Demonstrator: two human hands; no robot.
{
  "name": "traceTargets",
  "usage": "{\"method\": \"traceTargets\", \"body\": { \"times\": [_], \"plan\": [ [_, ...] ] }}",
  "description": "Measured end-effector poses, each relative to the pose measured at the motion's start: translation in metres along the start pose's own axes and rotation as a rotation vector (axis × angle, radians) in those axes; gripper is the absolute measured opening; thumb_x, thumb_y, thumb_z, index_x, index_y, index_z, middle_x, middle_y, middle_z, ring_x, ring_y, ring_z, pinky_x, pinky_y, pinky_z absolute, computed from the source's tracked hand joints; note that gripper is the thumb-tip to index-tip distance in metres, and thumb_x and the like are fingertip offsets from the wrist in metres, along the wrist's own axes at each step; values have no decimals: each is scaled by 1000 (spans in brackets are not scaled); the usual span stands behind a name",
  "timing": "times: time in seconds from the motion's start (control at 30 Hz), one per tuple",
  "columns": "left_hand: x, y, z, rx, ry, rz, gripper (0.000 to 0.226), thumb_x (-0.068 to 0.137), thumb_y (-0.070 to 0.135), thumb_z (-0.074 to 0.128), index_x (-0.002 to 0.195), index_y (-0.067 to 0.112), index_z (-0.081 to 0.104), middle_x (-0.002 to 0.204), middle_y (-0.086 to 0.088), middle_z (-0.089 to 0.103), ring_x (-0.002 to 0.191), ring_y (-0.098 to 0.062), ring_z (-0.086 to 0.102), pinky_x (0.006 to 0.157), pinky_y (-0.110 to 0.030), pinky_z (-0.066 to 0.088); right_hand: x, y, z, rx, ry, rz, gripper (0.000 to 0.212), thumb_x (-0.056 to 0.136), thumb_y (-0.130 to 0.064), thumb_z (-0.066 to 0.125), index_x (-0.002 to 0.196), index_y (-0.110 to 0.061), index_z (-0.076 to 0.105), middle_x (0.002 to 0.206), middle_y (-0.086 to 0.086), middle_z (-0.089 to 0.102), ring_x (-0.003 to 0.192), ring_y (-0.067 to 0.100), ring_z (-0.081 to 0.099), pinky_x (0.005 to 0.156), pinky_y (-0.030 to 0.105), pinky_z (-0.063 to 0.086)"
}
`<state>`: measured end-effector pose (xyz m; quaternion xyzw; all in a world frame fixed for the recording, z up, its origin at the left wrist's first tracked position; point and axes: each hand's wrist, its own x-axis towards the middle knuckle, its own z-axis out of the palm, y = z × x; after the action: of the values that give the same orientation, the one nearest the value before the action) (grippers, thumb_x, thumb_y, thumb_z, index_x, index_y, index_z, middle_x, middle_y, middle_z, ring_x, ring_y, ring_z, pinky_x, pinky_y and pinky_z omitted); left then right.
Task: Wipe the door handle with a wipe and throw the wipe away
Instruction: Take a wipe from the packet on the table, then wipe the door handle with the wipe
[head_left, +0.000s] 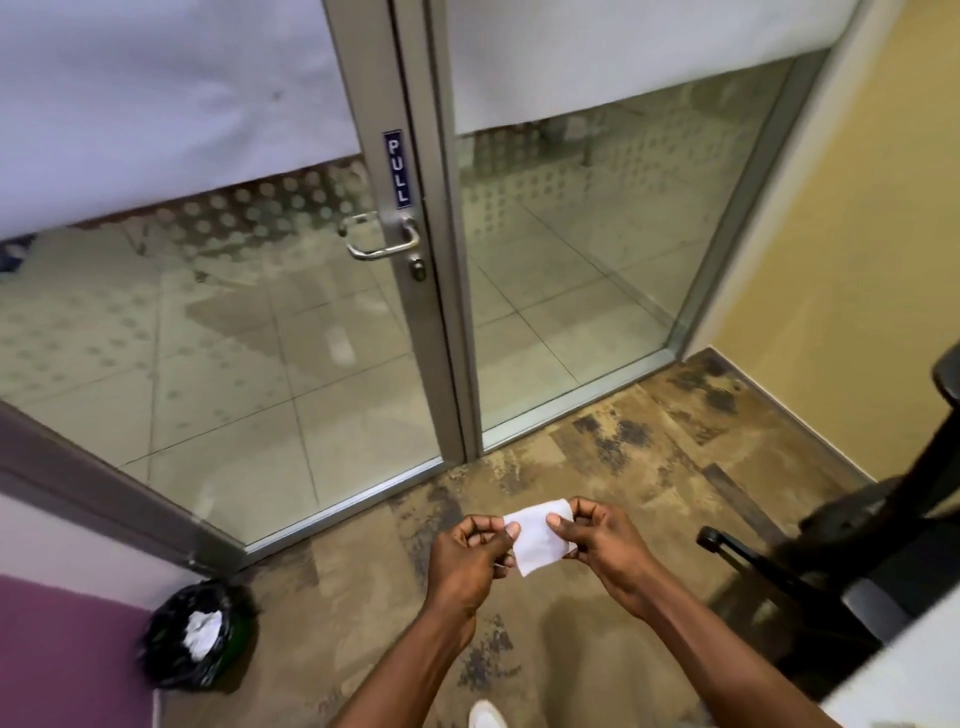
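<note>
Our hands, left (470, 551) and right (597, 540), pinch a light, limp wipe (537, 535) by opposite edges; we judge it best gripped bunched.

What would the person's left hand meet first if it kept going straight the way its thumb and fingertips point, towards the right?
The white wipe it already pinches, then the right hand gripping the wipe's other edge. Both hands look level, though depth is hard to judge.

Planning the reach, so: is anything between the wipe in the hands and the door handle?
Nothing visible. The wipe, pinched by left hand and right hand, faces the door handle across bare floor.
</note>
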<state>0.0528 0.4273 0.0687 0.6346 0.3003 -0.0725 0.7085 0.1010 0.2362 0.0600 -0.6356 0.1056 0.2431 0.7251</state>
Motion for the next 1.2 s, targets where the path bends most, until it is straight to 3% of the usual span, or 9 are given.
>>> {"method": "traceTargets", "body": {
  "times": [0.13,0.27,0.4,0.53,0.6,0.7,0.87,1.03,1.2],
  "plan": [
    [16,12,-23,16,62,18,11,95,9,86,101,2,80,70,-2,77,56,-13,64,61,-28,53,15,-7,33,-101,39,-66,17,100,-16,70,111,-2,73,106,18,81,98,35,78,74,41,65],
    [33,21,-34,69,96,22,5,98,10,82,101,6,80,81,-8,85,64,-16,68,66,-30,55,39,-23,52,-160,132,-129,18,102,-14,68,117,-9,74,98,-4,84,93,18,78,70,28,62],
    [45,32,-34,174,110,40,7,101,13,80,96,7,80,83,-10,85,67,-17,72,65,-26,57,75,-49,61,-127,314,-140,41,100,-12,70,139,-2,64,129,3,71,113,23,69,102,44,57],
    [70,55,-36,350,165,114,10,99,15,81,90,12,80,80,-2,83,80,-23,81,84,-40,68,129,-80,65,-37,418,-155,37,100,-9,69,136,0,65,126,3,68,117,24,63,108,41,49],
    [92,76,-37,414,213,156,11,97,17,83,86,16,80,80,1,82,83,-20,80,88,-42,66,160,-102,68,-20,402,-169,14,102,-10,66,112,-11,76,116,7,75,109,25,68,103,43,52],
    [129,118,-39,543,310,294,12,97,22,83,86,21,77,84,9,81,85,-12,78,88,-39,64,212,-140,78,-44,356,-227,32,104,-14,62,77,-24,75,83,-12,80,81,12,69,79,32,53],
    [197,205,-42,933,580,614,6,99,22,78,93,24,75,94,7,79,98,-25,69,93,-41,46,298,-204,98,-150,340,-339,25,105,-24,60,83,-20,71,85,-5,73,85,22,67,80,34,50],
    [253,291,-49,1099,839,863,14,95,22,79,104,12,78,107,-10,77,105,-39,68,88,-48,47,368,-269,126,-445,331,-647,27,105,-22,57,78,-20,53,68,0,53,68,25,48,66,35,39],
    [282,365,-64,1183,1030,1055,37,100,36,72,119,4,73,136,-19,70,128,-43,65,95,-51,51,406,-291,163,-565,363,-794,29,105,-29,51,105,-10,73,77,23,73,68,41,66,63,35,41]
  ]
}}
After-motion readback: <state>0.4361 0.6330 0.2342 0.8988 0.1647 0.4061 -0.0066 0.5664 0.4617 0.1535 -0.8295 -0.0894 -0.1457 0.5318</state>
